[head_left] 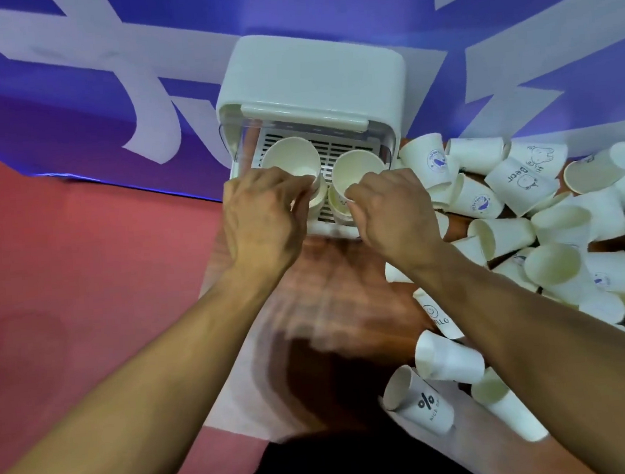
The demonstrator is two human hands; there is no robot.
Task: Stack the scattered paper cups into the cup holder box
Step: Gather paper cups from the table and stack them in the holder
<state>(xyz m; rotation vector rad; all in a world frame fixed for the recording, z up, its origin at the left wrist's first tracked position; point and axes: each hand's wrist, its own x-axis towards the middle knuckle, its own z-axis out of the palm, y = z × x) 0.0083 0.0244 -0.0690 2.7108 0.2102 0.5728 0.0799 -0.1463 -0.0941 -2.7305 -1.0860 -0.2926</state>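
Note:
A white cup holder box [313,72] stands open at the top centre, its slotted tray [345,146] pulled out toward me. My left hand [261,218] grips the near rim of a white paper cup [290,158] on the tray's left side. My right hand [391,208] grips the rim of a second cup [358,167] on the tray's right side. Both cups stand mouth up, and each seems to sit on another cup below. A heap of scattered paper cups [550,233] lies to the right of the box.
More loose cups lie near my right forearm, one printed with a percent sign [421,404]. The brown table top [345,290] shows between my arms. A purple and white banner [104,85] hangs behind, and red floor [62,256] lies to the left.

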